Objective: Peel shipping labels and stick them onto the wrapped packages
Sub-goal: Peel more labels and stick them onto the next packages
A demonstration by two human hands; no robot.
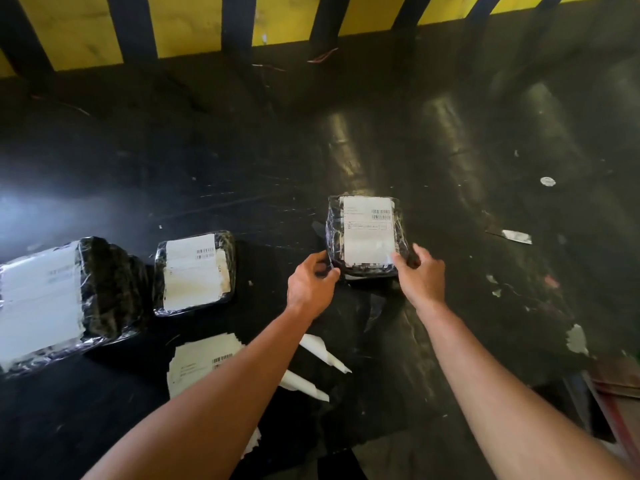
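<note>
A small black wrapped package point(367, 233) with a white shipping label on top lies on the dark surface ahead of me. My left hand point(311, 282) pinches its near left corner. My right hand point(420, 271) grips its near right corner, thumb on the label's edge. A second labelled package point(194, 271) lies to the left, and a larger labelled one point(69, 303) sits at the far left. A stack of unpeeled labels point(201, 362) rests near me, partly hidden by my left forearm.
Curled white backing strips point(322, 355) lie beside the label stack. Paper scraps point(516, 236) dot the black floor on the right. A yellow-and-black striped wall point(194, 26) runs along the back. A reddish object point(616, 382) sits at the lower right edge.
</note>
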